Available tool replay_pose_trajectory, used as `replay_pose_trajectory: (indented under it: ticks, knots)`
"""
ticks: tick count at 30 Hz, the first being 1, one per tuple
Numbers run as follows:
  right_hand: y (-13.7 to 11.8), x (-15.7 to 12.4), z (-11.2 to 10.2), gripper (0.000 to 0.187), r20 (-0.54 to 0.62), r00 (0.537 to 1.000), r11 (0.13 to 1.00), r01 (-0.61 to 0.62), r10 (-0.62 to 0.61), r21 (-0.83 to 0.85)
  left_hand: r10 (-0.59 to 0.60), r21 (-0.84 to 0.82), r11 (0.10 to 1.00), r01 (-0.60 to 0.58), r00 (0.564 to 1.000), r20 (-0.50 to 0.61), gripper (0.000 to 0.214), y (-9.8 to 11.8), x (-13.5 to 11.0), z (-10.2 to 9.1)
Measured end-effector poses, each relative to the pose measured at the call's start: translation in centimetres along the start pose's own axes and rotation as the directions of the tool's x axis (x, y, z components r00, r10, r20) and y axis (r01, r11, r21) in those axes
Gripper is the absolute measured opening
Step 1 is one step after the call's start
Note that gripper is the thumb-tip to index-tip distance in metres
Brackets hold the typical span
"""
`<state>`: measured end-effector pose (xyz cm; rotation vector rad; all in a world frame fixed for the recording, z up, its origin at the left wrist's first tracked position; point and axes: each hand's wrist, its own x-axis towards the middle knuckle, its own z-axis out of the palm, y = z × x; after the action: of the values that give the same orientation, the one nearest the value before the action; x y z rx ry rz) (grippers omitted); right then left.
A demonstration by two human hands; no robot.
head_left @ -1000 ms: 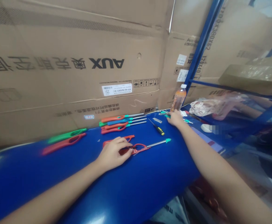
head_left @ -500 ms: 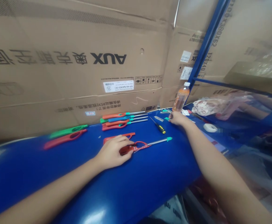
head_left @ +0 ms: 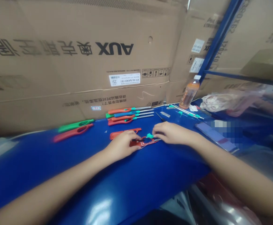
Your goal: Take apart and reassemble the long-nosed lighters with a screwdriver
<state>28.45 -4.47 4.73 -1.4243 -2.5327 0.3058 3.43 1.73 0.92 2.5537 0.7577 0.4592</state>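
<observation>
Lighter (head_left: 140, 143) lies on blue table (head_left: 131, 184): left hand (head_left: 121, 145) grips its handle end, right hand (head_left: 171, 132) pinches green piece (head_left: 149, 135) over its middle. Red shell (head_left: 114, 135) just beyond left hand.

I see glossy blue worktop (head_left: 138, 178), red casing (head_left: 135, 143), teal-green piece (head_left: 149, 136). Along back edge: lighters (head_left: 119, 111) with orange, blue, green, red handles, silvery rods. Bottle (head_left: 188, 96) orange, cap (head_left: 197, 77) white. Cardboard (head_left: 68, 72) brown, print (head_left: 114, 48) black.
</observation>
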Motion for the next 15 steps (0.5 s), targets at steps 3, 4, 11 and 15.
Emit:
replay_pose_trajectory:
  ticks: [3,4,11,15]
  knots:
    - [-1.1,0.4,0.3,0.014,0.053,0.998,0.996,0.040,-0.036,-0.076,-0.010,0.021,1.000,0.010,1.000,-0.004,0.026,0.2,0.0,0.1]
    - [-1.3,0.5,0.2,0.014,0.073,0.996,0.994,0.050,-0.043,-0.096,-0.010,0.025,1.000,0.010,1.000,-0.006,0.026,0.2,-0.1,0.1]
    - [-1.3,0.8,1.5,0.016,0.075,0.992,0.978,0.109,-0.097,-0.179,0.014,0.010,1.000,-0.014,1.000,-0.027,0.022,0.2,-0.3,0.4]
    - [-0.9,0.2,2.9,0.018,-0.012,0.988,0.978,0.151,-0.154,-0.146,0.012,0.016,1.000,-0.012,1.000,-0.020,0.023,0.2,-0.4,0.5]
